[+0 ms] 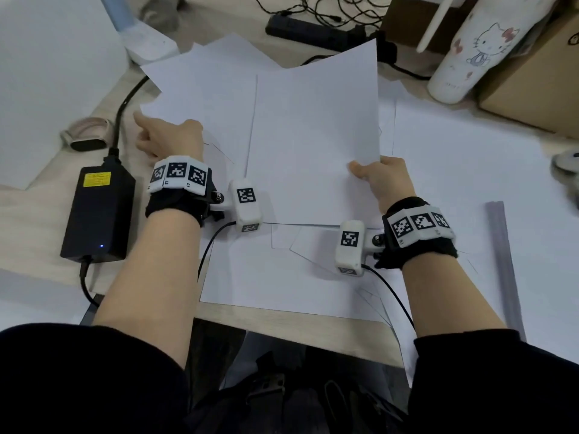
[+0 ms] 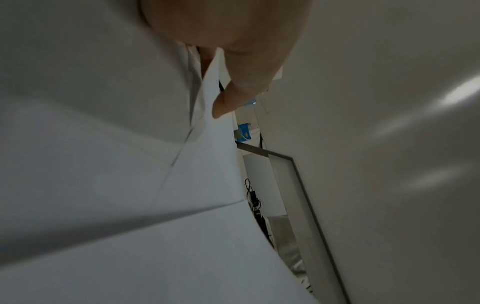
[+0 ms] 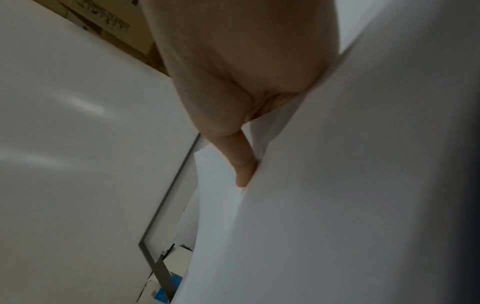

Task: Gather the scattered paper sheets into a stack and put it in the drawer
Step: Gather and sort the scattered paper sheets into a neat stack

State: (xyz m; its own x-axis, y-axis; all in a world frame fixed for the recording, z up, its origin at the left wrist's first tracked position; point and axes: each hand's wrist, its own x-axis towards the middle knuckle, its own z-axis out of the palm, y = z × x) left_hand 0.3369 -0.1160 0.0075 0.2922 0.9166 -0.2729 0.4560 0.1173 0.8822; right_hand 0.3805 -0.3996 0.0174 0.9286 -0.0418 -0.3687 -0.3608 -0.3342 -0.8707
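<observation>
Both hands hold a loose bunch of white paper sheets (image 1: 313, 136) lifted off the desk, the sheets fanned out of line. My left hand (image 1: 166, 136) grips the bunch at its left edge; in the left wrist view its thumb (image 2: 233, 96) pinches the paper sheets (image 2: 207, 148). My right hand (image 1: 372, 175) pinches the lower right edge, thumb on top; in the right wrist view a finger (image 3: 244, 164) presses against the paper sheets (image 3: 324, 205). More loose sheets (image 1: 282, 270) lie flat on the desk under and to the right of the hands. No drawer is in view.
A black power adapter (image 1: 97, 214) with its cable lies left of my left arm, a wristband (image 1: 84, 136) behind it. At the back are a power strip (image 1: 313, 29), a white cartoon bottle (image 1: 470, 48) and a cardboard box (image 1: 539, 83). A grey strip (image 1: 501, 261) lies at the right.
</observation>
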